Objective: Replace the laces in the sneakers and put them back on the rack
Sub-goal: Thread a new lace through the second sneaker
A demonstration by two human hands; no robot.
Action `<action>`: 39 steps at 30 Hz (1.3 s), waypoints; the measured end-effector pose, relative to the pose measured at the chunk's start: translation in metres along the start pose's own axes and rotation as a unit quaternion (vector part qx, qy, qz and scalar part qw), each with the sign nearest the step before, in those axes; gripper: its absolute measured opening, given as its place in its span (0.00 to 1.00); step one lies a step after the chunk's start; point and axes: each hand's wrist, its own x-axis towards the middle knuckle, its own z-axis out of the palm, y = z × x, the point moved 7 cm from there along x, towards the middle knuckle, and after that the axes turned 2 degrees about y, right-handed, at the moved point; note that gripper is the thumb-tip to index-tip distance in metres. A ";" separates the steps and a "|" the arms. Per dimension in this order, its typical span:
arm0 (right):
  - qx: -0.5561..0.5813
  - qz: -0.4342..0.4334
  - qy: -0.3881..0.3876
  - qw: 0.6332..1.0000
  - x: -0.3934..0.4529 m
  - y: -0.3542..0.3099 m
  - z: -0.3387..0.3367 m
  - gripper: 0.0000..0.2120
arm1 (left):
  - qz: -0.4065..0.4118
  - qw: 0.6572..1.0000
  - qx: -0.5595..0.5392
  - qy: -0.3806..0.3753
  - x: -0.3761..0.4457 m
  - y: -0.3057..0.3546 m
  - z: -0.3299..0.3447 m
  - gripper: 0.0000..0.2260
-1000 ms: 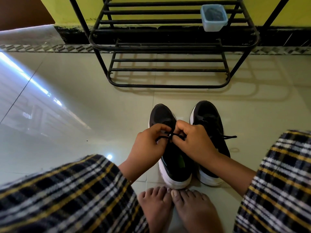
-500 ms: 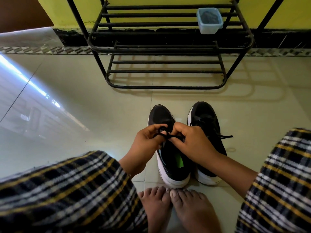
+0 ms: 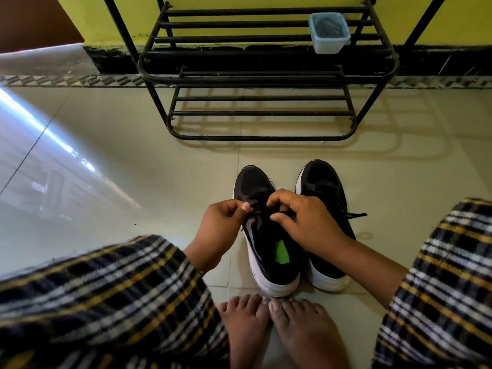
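Right at the near edge, two bare feet [image 3: 282,328] sit side by side on the pale tiled floor [image 3: 133,161], with plaid sleeves [image 3: 106,294] on both sides. Just past the toes are two black sneakers with white soles, standing next to each other, toes pointing away. The left sneaker [image 3: 269,251] shows a green insole patch inside. Over it, the left hand [image 3: 221,230] pinches a strand of the black lace [image 3: 262,209] between thumb and forefinger, off the shoe's left side. The right hand [image 3: 306,222] hangs over the tongue, fingers curled, pinching the lace too. The right sneaker [image 3: 327,209] is half hidden by that forearm, and a lace end trails off its right side. Farther back, a black metal rack [image 3: 255,75] stands against the yellow wall [image 3: 426,20], and a small pale-blue tub [image 3: 328,33] sits on its shelf at the right.
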 end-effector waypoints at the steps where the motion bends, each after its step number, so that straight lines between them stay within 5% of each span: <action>1: -0.005 0.008 0.005 1.000 0.000 0.003 -0.003 0.09 | -0.008 1.000 0.012 0.007 0.001 -0.003 -0.003 0.10; 10: -0.154 0.053 -0.034 0.986 -0.003 0.023 -0.013 0.06 | -0.053 0.998 0.028 0.018 0.002 -0.024 -0.016 0.13; 19: -0.182 0.102 -0.068 0.976 -0.007 0.032 -0.012 0.14 | -0.078 0.996 0.005 0.031 0.002 -0.032 -0.020 0.14; 30: -0.182 0.065 -0.066 0.979 -0.012 0.033 -0.010 0.06 | -0.056 0.992 0.113 0.006 0.012 -0.029 -0.019 0.12; 32: -0.116 0.045 -0.045 0.991 -0.014 0.032 -0.018 0.03 | -0.071 0.983 0.171 -0.022 0.010 -0.034 -0.017 0.16; 36: -0.046 0.079 0.074 0.993 -0.024 0.040 -0.053 0.16 | -0.171 0.946 0.244 -0.126 -0.007 -0.056 0.000 0.36; 39: -0.043 0.173 0.135 0.975 -0.034 0.068 -0.080 0.22 | -0.153 0.934 0.279 -0.163 -0.008 -0.058 0.015 0.34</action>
